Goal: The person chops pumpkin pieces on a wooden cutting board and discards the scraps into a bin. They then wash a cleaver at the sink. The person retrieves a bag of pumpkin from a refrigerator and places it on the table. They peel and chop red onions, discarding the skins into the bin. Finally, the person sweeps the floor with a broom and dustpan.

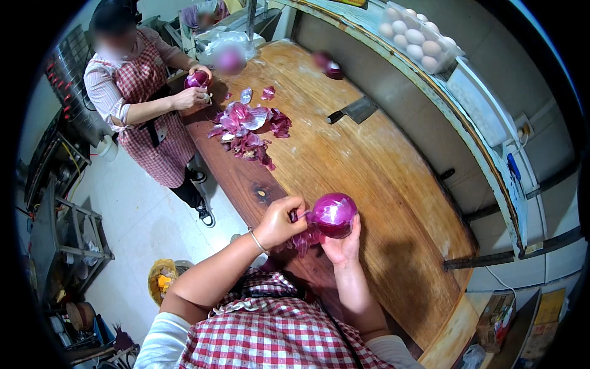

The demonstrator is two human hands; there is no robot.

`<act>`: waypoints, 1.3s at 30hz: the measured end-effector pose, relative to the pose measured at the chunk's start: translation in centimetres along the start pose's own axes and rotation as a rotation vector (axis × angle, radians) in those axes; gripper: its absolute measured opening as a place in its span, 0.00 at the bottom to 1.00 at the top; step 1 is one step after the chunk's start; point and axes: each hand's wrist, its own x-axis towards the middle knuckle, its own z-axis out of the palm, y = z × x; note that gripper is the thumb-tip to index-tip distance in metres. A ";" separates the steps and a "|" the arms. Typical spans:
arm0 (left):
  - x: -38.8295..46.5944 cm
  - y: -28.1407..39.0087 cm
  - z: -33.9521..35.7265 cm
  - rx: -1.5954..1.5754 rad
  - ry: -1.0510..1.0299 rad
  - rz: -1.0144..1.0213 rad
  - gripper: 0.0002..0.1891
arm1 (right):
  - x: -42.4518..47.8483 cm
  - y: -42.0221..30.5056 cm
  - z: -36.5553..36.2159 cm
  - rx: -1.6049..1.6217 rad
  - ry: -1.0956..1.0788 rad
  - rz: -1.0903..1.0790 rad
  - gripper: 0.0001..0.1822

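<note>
My right hand (343, 249) cups a large, shiny red onion (335, 214) from below, over the near part of a wooden table. To the left of the onion, my left hand (280, 222) has its thumb and fingers pinched together on a thin purple piece of onion skin (305, 215) that reaches the bulb. A dark bit shows between those fingers; what it is cannot be made out. Loose purple skins (302, 243) lie beneath the two hands, partly hidden by them.
Across the wooden table (350, 170) lie a heap of onion skins (249, 122), a cleaver (354, 111) and a red onion (333, 70). Another person (138, 97) at the far left holds an onion (197, 80). Eggs (415, 37) sit on a shelf; a lined bin (162, 279) stands below.
</note>
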 end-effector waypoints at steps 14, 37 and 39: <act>0.0 -0.4 -0.7 -0.332 -0.140 -0.323 0.11 | -0.6 -0.4 -0.4 0.012 -0.051 -0.115 0.35; -0.7 0.2 0.8 -0.520 -0.059 -0.559 0.09 | -0.9 -1.0 -2.0 -0.423 -0.122 -0.216 0.41; -0.6 0.2 0.8 -0.507 -0.077 -0.565 0.08 | -0.9 -1.1 -2.1 -0.436 -0.134 -0.205 0.41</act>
